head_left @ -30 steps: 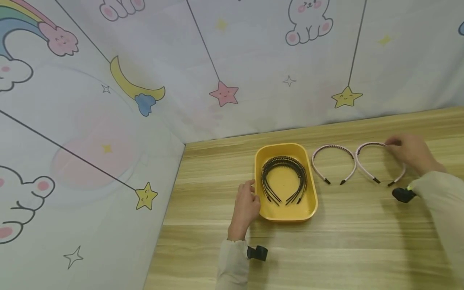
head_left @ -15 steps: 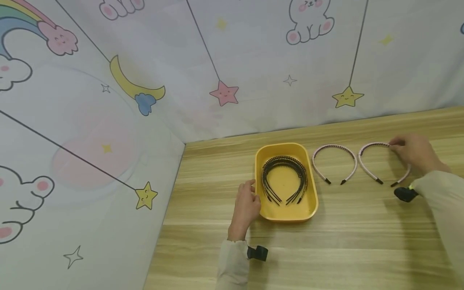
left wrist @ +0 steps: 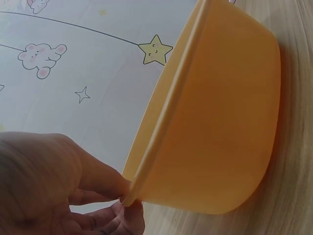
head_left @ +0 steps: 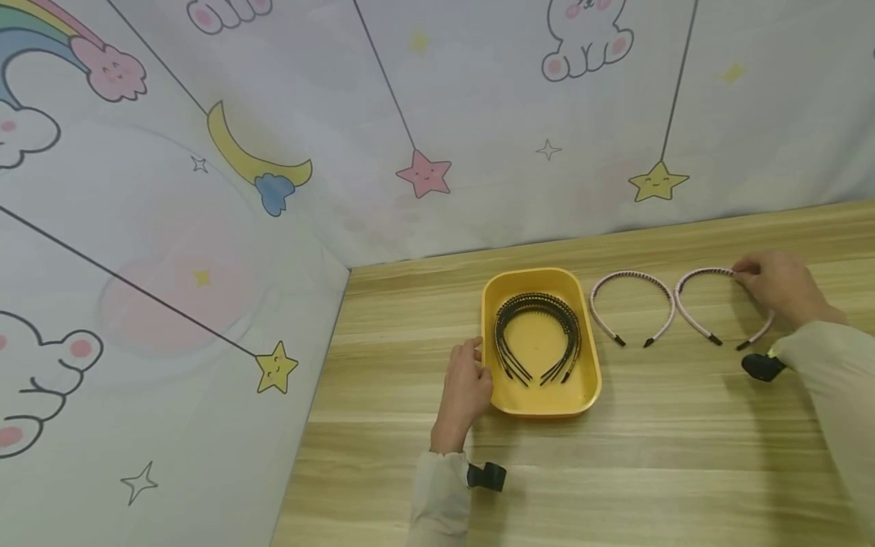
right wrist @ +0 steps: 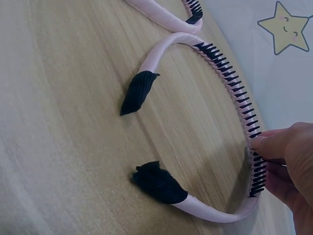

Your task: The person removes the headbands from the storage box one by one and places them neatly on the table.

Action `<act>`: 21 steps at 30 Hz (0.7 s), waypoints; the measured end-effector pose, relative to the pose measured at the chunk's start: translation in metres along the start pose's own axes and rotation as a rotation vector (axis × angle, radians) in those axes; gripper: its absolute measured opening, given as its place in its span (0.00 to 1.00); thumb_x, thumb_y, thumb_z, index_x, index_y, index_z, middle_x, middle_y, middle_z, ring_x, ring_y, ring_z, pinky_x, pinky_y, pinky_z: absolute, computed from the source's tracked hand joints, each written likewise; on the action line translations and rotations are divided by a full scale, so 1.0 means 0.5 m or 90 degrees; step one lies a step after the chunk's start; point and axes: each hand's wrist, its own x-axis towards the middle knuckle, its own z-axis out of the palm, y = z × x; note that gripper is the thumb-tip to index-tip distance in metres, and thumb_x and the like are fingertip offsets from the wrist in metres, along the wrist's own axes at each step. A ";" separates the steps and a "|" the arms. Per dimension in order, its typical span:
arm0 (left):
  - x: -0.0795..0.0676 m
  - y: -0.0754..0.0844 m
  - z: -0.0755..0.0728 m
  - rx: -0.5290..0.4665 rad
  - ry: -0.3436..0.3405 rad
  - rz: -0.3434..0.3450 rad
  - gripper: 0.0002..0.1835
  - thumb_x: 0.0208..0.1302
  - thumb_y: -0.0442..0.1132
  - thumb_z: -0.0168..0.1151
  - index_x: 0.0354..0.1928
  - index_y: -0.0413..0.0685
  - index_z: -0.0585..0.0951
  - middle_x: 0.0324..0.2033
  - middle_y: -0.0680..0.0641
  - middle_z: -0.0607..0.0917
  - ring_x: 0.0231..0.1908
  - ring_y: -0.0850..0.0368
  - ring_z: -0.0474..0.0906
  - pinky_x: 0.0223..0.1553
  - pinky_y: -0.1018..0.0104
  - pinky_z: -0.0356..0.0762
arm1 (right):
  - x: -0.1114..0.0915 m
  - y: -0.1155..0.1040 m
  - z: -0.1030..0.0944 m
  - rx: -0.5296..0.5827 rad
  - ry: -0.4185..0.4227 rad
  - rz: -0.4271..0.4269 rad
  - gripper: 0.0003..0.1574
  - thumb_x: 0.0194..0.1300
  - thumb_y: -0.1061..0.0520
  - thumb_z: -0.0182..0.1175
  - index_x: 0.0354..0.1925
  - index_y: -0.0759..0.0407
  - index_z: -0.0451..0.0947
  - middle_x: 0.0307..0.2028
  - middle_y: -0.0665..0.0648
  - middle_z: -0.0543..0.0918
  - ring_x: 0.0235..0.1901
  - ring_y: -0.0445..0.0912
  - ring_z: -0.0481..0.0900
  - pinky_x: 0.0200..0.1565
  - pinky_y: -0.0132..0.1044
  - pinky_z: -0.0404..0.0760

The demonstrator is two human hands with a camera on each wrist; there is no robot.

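Note:
My left hand (head_left: 466,389) pinches the rim of a yellow plastic tub (head_left: 540,407) at its left side; the left wrist view shows thumb and fingers on the tub's lip (left wrist: 161,125). Inside the tub lies a nested bundle of black headbands (head_left: 536,304). On the right, my right hand (head_left: 786,289) pinches a pale pink headband (head_left: 692,317) by its upper right curve. That headband has black comb teeth (right wrist: 234,88) along its inside and black tips (right wrist: 159,183). A second pink headband (head_left: 632,275) lies between it and the tub, the two bands almost touching.
The wooden table (head_left: 615,479) meets a wall hanging (head_left: 478,220) printed with stars and animals behind, and another printed panel (head_left: 205,425) on the left. Black wrist devices (head_left: 487,477) sit on both wrists.
My right hand has shifted the held pink headband slightly right and then stayed nearly still. The left hand and the tub have kept their place.

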 end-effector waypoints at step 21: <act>-0.001 0.001 0.000 0.001 -0.002 -0.007 0.25 0.63 0.27 0.52 0.64 0.38 0.69 0.44 0.42 0.75 0.34 0.58 0.72 0.36 0.66 0.73 | -0.004 -0.012 -0.001 0.015 -0.006 0.010 0.25 0.71 0.56 0.48 0.54 0.79 0.69 0.49 0.81 0.73 0.48 0.73 0.69 0.48 0.66 0.67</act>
